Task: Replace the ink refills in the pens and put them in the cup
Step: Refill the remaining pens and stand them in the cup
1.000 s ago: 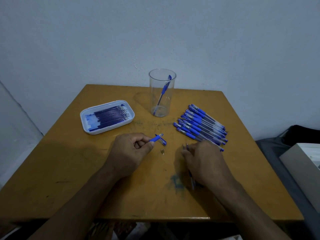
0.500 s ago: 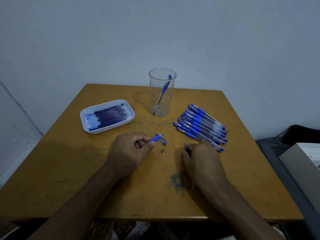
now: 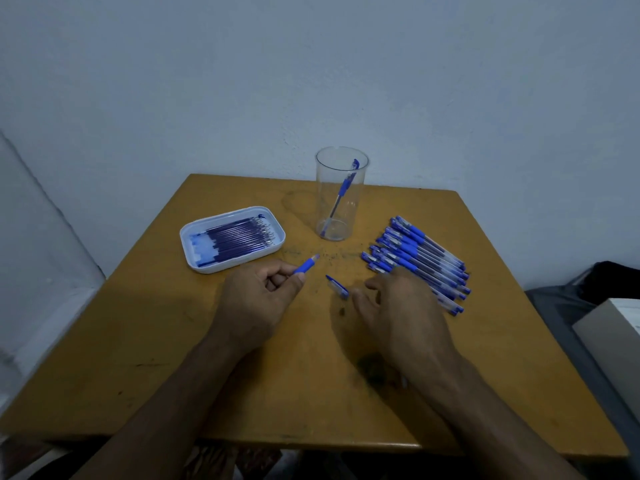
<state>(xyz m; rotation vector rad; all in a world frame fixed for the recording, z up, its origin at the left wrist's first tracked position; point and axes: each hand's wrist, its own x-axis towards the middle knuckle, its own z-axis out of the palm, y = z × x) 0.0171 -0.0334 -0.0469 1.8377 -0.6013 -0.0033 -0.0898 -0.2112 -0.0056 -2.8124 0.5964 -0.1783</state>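
Observation:
My left hand pinches a short blue pen grip section, its tip pointing up and to the right. A pen cap, clear with blue, lies on the table just left of the fingertips of my right hand. That hand hovers low with its fingers spread; nothing shows in it. A small metal tip lies near its thumb. The clear cup stands at the back with one blue pen leaning inside. Several blue pens are piled at the right. A white tray holds several ink refills.
The wooden table has a dark ink stain beside my right wrist. A wall stands close behind the table. Off the table's right edge are a grey box and a dark bag.
The cap, earlier on the piece in my left hand, now lies on the table. My left hand has tilted the grip section upward. My right hand has spread its fingers.

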